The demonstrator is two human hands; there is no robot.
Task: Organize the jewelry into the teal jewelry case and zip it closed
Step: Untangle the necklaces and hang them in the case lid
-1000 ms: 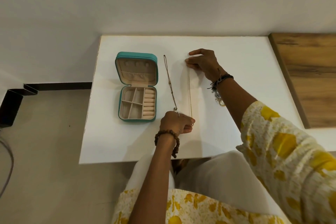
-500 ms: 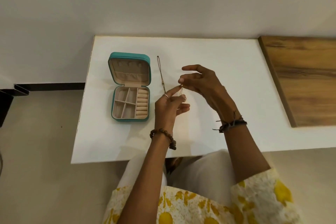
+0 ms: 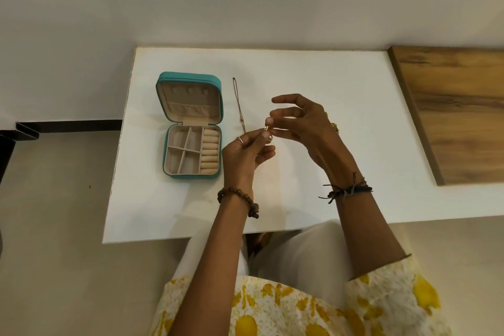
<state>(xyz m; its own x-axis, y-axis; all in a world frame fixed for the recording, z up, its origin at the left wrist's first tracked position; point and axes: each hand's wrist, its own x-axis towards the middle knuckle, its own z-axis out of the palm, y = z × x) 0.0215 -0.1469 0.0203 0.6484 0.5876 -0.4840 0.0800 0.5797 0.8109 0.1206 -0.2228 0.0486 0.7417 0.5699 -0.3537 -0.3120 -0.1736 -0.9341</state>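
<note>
The teal jewelry case (image 3: 191,125) lies open on the white table (image 3: 313,76), its beige lid up and its divided tray and ring rolls bare. A thin dark necklace (image 3: 238,101) lies stretched out just right of the case. Above the table, my left hand (image 3: 245,155) and my right hand (image 3: 302,125) meet fingertip to fingertip, both pinching a fine gold chain (image 3: 268,128) at its clasp. Most of the chain is hidden in my hands. My right hand's upper fingers are spread.
A wooden board (image 3: 458,112) covers the table's right end. The table's near edge runs just above my lap. A dark ledge (image 3: 24,128) sits on the floor at the left. A pale wall stands behind the table.
Both hands lifted the gold chain off the table, where it lay stretched, and brought its two ends together in front of me. The case and dark necklace stayed put.
</note>
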